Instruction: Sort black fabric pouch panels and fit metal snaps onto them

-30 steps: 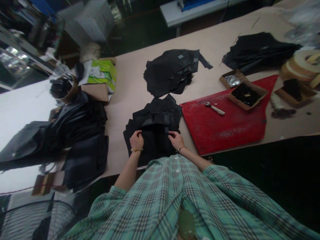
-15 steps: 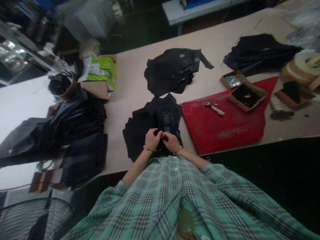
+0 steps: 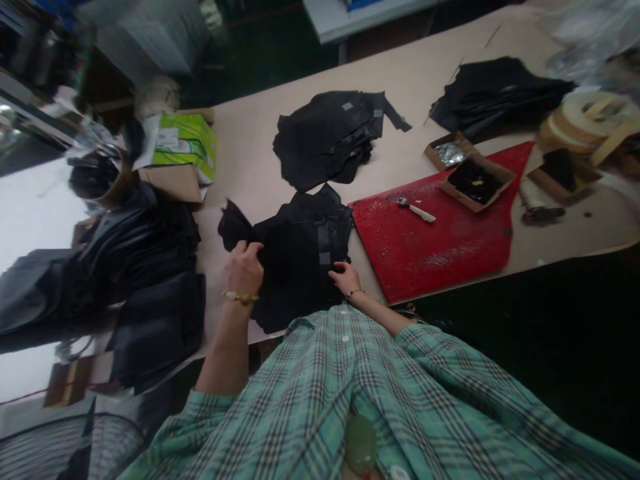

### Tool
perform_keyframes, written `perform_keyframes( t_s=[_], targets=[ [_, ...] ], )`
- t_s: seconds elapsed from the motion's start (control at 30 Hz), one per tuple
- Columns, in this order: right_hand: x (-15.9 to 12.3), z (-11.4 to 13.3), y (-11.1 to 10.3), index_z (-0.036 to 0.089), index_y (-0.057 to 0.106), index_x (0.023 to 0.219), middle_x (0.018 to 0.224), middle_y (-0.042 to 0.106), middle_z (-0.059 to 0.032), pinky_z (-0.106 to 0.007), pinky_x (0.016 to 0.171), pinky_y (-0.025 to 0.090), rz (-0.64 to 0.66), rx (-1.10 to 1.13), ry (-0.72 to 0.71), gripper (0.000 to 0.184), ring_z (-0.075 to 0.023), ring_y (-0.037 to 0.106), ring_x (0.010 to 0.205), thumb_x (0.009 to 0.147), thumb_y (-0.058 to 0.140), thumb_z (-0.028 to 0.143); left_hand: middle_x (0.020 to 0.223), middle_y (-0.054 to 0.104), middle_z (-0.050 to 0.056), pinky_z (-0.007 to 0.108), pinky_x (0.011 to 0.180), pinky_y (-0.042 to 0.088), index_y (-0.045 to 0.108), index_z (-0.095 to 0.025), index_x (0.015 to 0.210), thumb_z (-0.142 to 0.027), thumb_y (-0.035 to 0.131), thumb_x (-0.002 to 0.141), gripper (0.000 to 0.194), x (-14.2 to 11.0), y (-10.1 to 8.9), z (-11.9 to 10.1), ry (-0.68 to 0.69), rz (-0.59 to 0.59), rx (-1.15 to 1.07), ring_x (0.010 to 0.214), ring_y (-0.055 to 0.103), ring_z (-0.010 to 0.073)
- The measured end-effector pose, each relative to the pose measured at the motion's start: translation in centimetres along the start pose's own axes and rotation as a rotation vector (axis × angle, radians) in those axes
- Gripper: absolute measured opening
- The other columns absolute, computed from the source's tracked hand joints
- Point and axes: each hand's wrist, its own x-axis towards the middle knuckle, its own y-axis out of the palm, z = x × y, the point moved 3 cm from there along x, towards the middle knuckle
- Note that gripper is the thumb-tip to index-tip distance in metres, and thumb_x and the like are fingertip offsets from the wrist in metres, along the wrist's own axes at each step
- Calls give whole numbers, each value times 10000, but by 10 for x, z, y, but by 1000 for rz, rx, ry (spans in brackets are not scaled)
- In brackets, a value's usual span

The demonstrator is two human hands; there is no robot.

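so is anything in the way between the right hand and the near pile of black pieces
Nothing visible: the right hand has its fingertips over the right side of the near pile. The red board lies beside them, not between.

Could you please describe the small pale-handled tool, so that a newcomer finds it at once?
On the long beige table, find the flat red board to the right of the person's right hand. On it, left of the brown cardboard box with black contents, lies a small tool. Its slim, pale handle sets it apart.
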Motion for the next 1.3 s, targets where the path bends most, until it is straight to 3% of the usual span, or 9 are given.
perform_keyframes(
  t_s=[0.2,0.33,0.43,0.57,0.67,0.8,0.9,1.03,1.3],
  targets=[
    [2,6,-4,174,709,878,879,725,-45,-376,871,550,40,38,-14,181,-191,684,849,700,707,202,1021,666,69,311,812,492,723,-267,994,-135,479,889,296,-23,91,-55,158,395,-100,890,632,210],
    [-3,16,-6,153,737,904,935,716,-85,-384,888,541,30,-40,-106,180,-210,671,890,744,670,203,997,708,70,319,849,493,727,-227,985,-277,584,882,183,-33,138,-54,-42,414,-325,909,650,210],
    [-9,25,2,166,738,1004,1038,707,-83,-362,892,542,198,9,-218,283,-191,670,908,744,630,139,955,728,68,317,839,498,731,-195,971,-452,700,783,320,-37,156,-39,-252,388,-498,884,655,208],
    [-21,36,11,206,715,1123,1126,693,-58,-362,971,510,466,116,-386,445,-189,653,1024,705,628,81,933,731,66,290,835,489,733,-170,959,-451,698,762,345,-38,166,-18,-321,373,-615,880,653,190],
    [-25,38,14,219,703,1155,1115,699,-50,-376,1011,486,547,125,-435,480,-189,650,1046,703,628,78,891,726,53,284,826,480,727,-169,900,-375,625,818,244,-39,169,-10,-307,394,-578,861,650,181],
    [-17,26,8,176,690,1150,1154,680,-94,-365,937,532,263,75,-276,416,-185,671,963,745,615,113,924,710,47,297,826,480,680,-186,975,-305,605,832,201,-45,164,-9,-330,311,-468,851,647,189],
    [-8,15,0,132,656,1189,1201,664,-136,-369,916,546,49,55,-75,423,-188,684,924,768,623,145,1009,691,48,308,841,490,583,-211,1189,-236,609,821,369,-50,157,-16,-270,215,-431,890,651,199],
    [-2,11,-1,135,647,1202,1185,690,-119,-361,923,548,50,108,39,431,-191,694,958,772,634,169,1096,661,70,332,930,482,652,-234,1097,-164,487,879,282,-52,153,-29,-62,253,-367,1051,623,214],
    [6,17,10,136,721,1025,1034,735,-108,-333,917,528,28,52,197,316,-203,693,961,712,714,170,1113,656,88,346,937,497,713,-232,1062,-177,459,901,306,-49,155,-38,-60,340,-289,1046,620,217]
  ],
)
